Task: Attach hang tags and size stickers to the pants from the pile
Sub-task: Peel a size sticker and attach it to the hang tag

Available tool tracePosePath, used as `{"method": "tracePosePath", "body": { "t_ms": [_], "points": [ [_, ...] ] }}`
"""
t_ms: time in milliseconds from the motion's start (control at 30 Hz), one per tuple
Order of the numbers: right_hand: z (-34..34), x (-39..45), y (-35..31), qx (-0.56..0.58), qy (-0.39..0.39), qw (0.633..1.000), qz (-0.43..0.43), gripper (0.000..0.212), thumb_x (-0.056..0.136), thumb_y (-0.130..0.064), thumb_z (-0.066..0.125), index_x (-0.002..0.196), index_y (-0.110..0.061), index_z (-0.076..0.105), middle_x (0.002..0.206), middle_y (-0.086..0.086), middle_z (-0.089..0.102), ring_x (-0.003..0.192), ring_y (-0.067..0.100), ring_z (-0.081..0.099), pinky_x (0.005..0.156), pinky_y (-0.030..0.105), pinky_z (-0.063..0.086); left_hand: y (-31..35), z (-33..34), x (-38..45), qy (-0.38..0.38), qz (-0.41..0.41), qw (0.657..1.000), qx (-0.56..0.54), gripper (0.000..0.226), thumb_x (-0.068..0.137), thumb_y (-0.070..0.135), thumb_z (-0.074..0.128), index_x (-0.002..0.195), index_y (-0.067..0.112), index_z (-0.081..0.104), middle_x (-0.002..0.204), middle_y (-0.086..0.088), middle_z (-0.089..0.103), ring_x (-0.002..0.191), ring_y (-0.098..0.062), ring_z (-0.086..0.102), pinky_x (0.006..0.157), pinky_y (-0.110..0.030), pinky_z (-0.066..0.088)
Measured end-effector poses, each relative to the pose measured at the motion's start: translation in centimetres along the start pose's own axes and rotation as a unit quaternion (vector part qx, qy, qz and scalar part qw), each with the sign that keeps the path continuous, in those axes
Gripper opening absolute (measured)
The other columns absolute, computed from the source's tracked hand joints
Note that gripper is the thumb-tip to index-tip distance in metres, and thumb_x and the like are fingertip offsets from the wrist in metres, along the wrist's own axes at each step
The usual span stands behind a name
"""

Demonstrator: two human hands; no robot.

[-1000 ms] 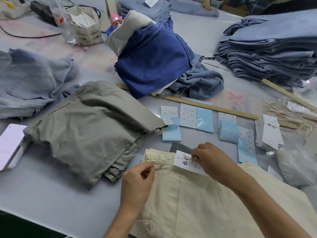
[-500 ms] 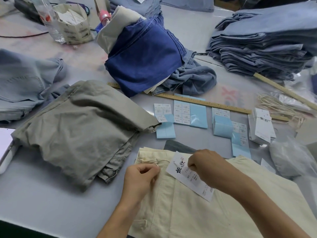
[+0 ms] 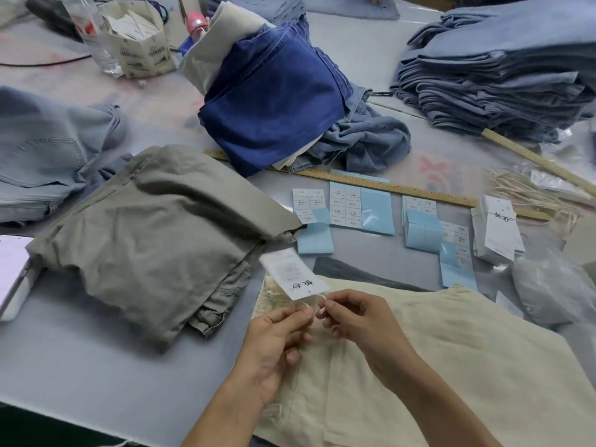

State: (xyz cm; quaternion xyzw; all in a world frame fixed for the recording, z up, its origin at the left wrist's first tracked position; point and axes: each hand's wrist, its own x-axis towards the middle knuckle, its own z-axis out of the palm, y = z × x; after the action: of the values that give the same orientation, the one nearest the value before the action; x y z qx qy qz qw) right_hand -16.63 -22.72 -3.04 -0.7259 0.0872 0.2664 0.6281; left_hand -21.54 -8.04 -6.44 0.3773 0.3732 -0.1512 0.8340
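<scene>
Pinching the pale string [image 3: 312, 301] of a white hang tag [image 3: 294, 276], the left hand [image 3: 278, 345] and right hand [image 3: 356, 321] meet fingertip to fingertip above cream pants [image 3: 435, 375] spread on the near part of the grey table [image 3: 96, 375]. The tag sticks up toward the far left. Folded olive pants [image 3: 154, 240] lie left; blue-backed size sticker sheets [image 3: 361, 208] lie farther off, beside a wooden ruler [image 3: 403, 188].

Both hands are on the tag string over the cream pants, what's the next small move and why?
Probably pull the string snug. The left hand and right hand each pinch it, and the hang tag hangs loosely above the cream pants.
</scene>
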Motion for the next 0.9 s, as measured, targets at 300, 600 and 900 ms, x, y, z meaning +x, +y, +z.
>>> {"method": "tracePosePath", "body": {
  "t_ms": [300,600,900],
  "points": [
    [0.27,-0.59,0.60,0.041,0.006,0.999,-0.003,0.010,0.090,-0.001,0.071,0.085,-0.006,0.077,0.082,0.013,0.075,0.070,0.016,0.067,0.062,0.022,0.052,-0.44,-0.35,-0.35,0.008,0.017,0.999,-0.036,0.016,0.062,0.010,0.084,0.078,0.010,0.081,0.083,-0.014,0.074,0.053,-0.010,0.059,0.037,-0.016,0.034],
    [0.52,-0.53,1.05,0.016,0.033,0.999,-0.011,0.011,0.093,0.005,0.063,0.091,-0.002,0.070,0.078,0.012,0.075,0.066,0.014,0.066,0.057,0.021,0.052,-0.49,-0.71,-0.26,-0.003,0.019,0.998,-0.054,0.017,0.059,0.012,0.085,0.074,0.012,0.080,0.079,-0.012,0.071,0.052,-0.010,0.057,0.037,-0.017,0.039],
    [0.69,-0.80,1.00,-0.056,0.018,0.996,-0.059,0.028,0.090,0.007,0.063,0.080,-0.015,0.076,0.078,0.002,0.075,0.069,0.008,0.067,0.062,0.019,0.053,-0.36,-0.30,-0.26,-0.015,0.029,0.999,-0.042,0.023,0.058,0.019,0.087,0.080,0.014,0.083,0.080,-0.007,0.071,0.054,-0.006,0.054,0.039,-0.016,0.039]
  ]
}}
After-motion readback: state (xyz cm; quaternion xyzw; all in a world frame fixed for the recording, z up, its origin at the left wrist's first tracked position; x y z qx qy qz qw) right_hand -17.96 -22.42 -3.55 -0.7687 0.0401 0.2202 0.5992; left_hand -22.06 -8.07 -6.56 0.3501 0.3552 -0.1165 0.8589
